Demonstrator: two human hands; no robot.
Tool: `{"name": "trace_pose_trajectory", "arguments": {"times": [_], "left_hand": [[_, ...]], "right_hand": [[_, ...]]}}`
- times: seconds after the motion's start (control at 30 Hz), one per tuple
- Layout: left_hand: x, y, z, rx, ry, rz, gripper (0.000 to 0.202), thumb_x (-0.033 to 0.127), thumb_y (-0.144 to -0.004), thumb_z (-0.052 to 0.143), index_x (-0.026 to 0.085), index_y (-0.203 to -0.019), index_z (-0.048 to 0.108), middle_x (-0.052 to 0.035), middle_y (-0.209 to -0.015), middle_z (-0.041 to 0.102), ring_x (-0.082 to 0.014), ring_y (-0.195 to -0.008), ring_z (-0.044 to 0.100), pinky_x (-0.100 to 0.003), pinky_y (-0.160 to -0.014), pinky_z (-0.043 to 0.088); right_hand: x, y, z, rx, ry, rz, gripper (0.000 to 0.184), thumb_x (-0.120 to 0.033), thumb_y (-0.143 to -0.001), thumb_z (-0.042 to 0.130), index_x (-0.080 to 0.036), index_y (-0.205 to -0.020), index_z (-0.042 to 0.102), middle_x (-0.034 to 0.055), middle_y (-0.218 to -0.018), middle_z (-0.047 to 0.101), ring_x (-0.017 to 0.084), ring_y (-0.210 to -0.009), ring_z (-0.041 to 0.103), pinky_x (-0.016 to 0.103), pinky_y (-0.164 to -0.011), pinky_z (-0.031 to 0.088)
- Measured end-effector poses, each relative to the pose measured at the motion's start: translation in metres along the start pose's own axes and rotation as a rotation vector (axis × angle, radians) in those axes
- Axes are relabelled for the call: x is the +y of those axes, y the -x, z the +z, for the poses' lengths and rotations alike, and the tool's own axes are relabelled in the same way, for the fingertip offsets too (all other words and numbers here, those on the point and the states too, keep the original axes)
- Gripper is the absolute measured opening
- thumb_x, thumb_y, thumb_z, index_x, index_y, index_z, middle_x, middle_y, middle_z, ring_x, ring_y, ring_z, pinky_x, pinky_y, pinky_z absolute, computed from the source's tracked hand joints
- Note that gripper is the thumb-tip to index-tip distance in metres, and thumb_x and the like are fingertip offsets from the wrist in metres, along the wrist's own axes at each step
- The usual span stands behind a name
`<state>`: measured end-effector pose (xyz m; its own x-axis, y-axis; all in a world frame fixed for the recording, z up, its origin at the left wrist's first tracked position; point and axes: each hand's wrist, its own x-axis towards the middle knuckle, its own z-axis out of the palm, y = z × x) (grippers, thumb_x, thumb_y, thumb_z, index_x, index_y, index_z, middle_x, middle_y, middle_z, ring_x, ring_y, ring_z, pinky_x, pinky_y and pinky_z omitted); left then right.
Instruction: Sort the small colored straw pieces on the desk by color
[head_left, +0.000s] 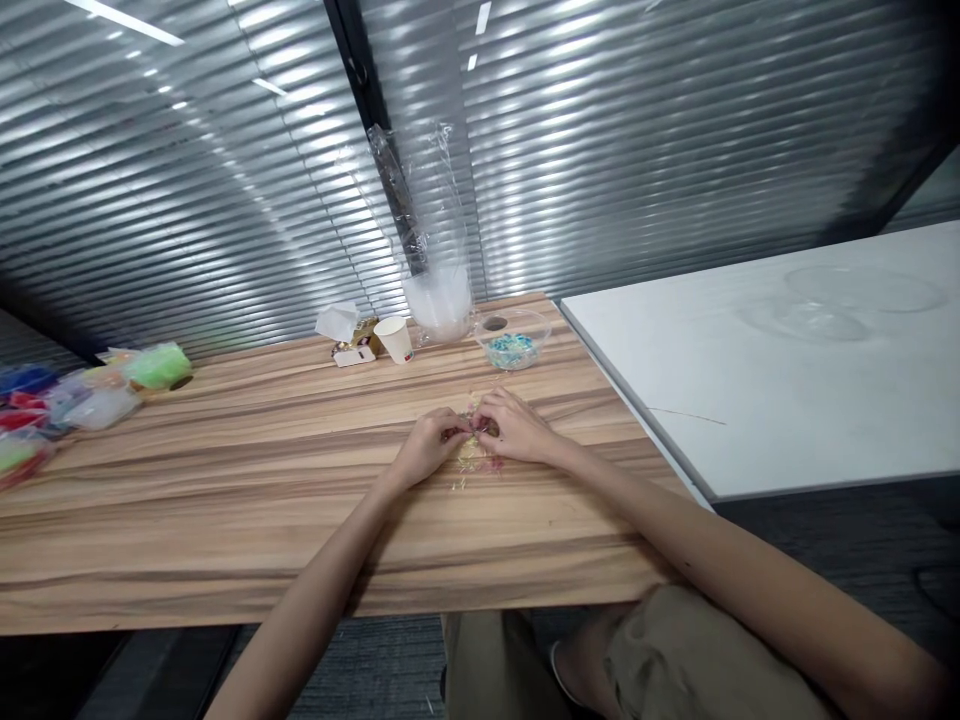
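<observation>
My left hand point(429, 447) and my right hand point(512, 427) meet over the middle of the wooden table point(225, 500). The fingers of both are pinched together around a small colourful piece point(471, 432) that is too tiny to name. Thin pale scraps point(466, 468) lie on the wood just below the hands. A clear bowl point(513, 338) with small blue-green bits stands a little beyond my right hand.
Along the far edge stand a paper cup point(394, 339), a crumpled tissue point(337, 321), a small box point(355, 352) and a tall clear plastic bag point(431, 240). Bags of coloured material point(90, 395) lie at the left. A white table point(787, 360) adjoins on the right.
</observation>
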<state>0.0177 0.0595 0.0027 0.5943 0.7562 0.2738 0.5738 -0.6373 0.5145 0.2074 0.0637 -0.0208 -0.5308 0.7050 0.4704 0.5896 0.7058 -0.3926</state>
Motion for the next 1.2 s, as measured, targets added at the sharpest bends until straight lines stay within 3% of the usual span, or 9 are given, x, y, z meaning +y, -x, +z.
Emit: {"name": "trace_pose_trajectory", "arguments": {"times": [0.43,0.63,0.8,1.07,1.2], "left_hand": [[-0.007,0.001,-0.005,-0.027,-0.08,0.051,0.013,0.008,-0.08,0.05,0.015,-0.077,0.061,-0.0041,-0.082,0.059,-0.0157,-0.08,0.054,-0.026,-0.075,0.041],[-0.014,0.005,-0.027,0.093,0.022,-0.069,0.009,0.014,-0.081,0.048,0.015,-0.079,0.056,-0.0023,-0.076,0.059,-0.0137,-0.071,0.054,-0.024,-0.066,0.04],[-0.016,0.008,-0.042,0.118,0.083,-0.103,0.01,0.019,-0.082,0.048,0.015,-0.077,0.055,-0.0018,-0.073,0.059,-0.0135,-0.069,0.054,-0.023,-0.064,0.04],[-0.019,0.008,-0.04,0.084,0.087,-0.113,0.01,0.02,-0.081,0.048,0.015,-0.076,0.055,-0.002,-0.072,0.059,-0.0136,-0.067,0.054,-0.023,-0.063,0.04],[-0.021,0.008,-0.04,0.063,0.109,-0.15,0.013,0.022,-0.081,0.049,0.013,-0.084,0.058,-0.0049,-0.079,0.063,-0.0157,-0.073,0.057,-0.025,-0.068,0.043]], "right_hand": [[0.0,0.001,-0.002,-0.006,-0.013,-0.093,0.006,-0.013,-0.082,0.057,-0.016,-0.078,0.06,0.0034,-0.081,0.056,0.019,-0.085,0.048,0.033,-0.083,0.036],[0.003,-0.001,0.0,0.143,-0.127,-0.074,0.007,-0.01,-0.085,0.053,-0.015,-0.081,0.055,0.0045,-0.081,0.057,0.018,-0.083,0.048,0.029,-0.075,0.039],[0.002,-0.001,-0.002,0.253,-0.131,-0.066,0.01,-0.007,-0.083,0.056,-0.016,-0.078,0.056,0.0038,-0.078,0.058,0.018,-0.08,0.05,0.029,-0.072,0.04],[-0.005,0.0,-0.003,0.266,-0.107,-0.066,0.007,-0.01,-0.08,0.062,-0.016,-0.076,0.06,0.0034,-0.075,0.06,0.019,-0.079,0.051,0.03,-0.072,0.042],[-0.012,0.001,-0.003,0.228,-0.13,-0.085,0.008,-0.009,-0.081,0.061,-0.016,-0.077,0.061,0.0034,-0.076,0.062,0.018,-0.081,0.052,0.03,-0.073,0.042]]}}
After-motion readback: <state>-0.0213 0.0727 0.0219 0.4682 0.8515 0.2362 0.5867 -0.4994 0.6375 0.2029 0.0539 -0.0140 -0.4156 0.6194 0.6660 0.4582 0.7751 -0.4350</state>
